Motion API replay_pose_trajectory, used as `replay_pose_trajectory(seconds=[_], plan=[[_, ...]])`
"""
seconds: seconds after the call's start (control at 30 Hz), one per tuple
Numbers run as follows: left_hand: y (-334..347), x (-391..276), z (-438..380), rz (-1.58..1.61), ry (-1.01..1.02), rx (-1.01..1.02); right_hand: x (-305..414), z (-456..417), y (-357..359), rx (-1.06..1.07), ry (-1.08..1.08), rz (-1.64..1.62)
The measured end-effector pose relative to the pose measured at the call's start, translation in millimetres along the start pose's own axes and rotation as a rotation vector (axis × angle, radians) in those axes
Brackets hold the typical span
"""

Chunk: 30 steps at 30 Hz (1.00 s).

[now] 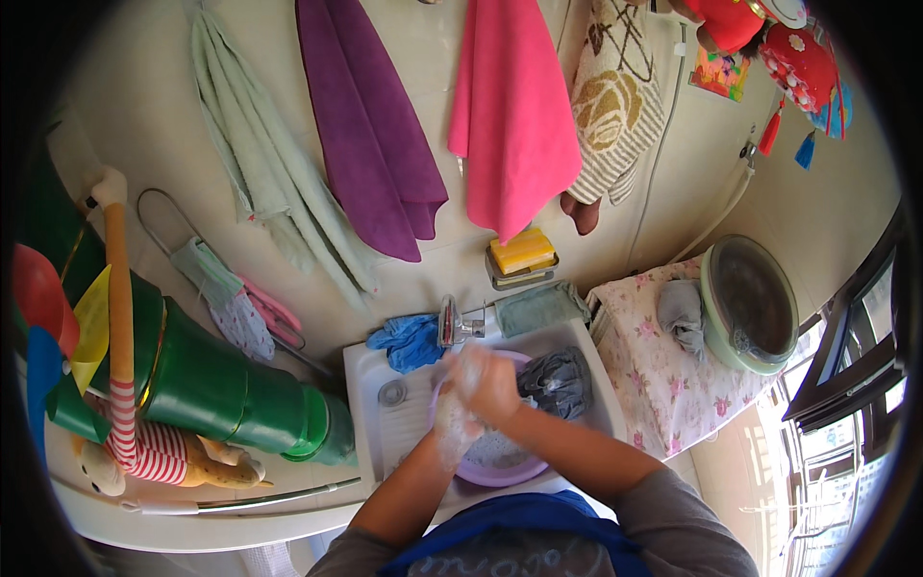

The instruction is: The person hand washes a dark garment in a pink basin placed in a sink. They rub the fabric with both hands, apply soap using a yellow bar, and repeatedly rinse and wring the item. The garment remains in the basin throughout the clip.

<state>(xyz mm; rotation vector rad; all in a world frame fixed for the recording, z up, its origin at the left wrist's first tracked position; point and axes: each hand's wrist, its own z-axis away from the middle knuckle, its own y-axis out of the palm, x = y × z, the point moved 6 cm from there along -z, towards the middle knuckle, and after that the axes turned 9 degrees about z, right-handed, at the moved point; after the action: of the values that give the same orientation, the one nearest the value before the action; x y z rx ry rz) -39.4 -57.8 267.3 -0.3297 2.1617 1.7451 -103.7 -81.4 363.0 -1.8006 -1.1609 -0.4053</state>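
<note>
My left hand [456,424], coated in white suds, is pressed against my right hand [492,386] above a purple basin [505,476]. Both are blurred, and I cannot tell whether anything lies between them. The basin stands in a white sink [360,411] and contains foamy water [494,451]. A dark grey wet garment [566,382] is bunched at the right of the basin. Just beyond my hands is a chrome faucet [454,324]. A blue cloth [407,340] lies on the sink's back left ledge, and a grey-green cloth [541,309] on its back right ledge.
Yellow soap bars [523,251] rest in a wall-mounted holder. Purple [375,144] and pink [512,122] towels hang above. At left are a green cylindrical object [223,397] and a plush toy [159,451]. A flower-patterned cover [649,360] at right bears a lidded tub [750,303].
</note>
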Motion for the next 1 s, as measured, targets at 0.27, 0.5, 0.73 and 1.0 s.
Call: replay_pose_trajectory(seconds=[0.27, 0.5, 0.73, 1.0], plan=[[14.9, -1.0, 4.2, -0.368, -0.088, -0.422, -23.3, -2.8, 4.8, -0.006, 0.028, 0.048], [-86.6, -2.1, 27.1, -0.684, 0.284, -0.43, 7.6, 19.1, 21.2, 0.003, -0.276, -0.036], [55.0, -69.7, -9.2, -0.392, -0.087, -0.437, -95.0, -13.1, -14.8, 0.28, 0.665, -0.931], [41.4, -99.9, -12.9, -0.626, 0.068, -0.29, -65.3, -13.6, -42.3, 0.833, 0.315, -0.329]])
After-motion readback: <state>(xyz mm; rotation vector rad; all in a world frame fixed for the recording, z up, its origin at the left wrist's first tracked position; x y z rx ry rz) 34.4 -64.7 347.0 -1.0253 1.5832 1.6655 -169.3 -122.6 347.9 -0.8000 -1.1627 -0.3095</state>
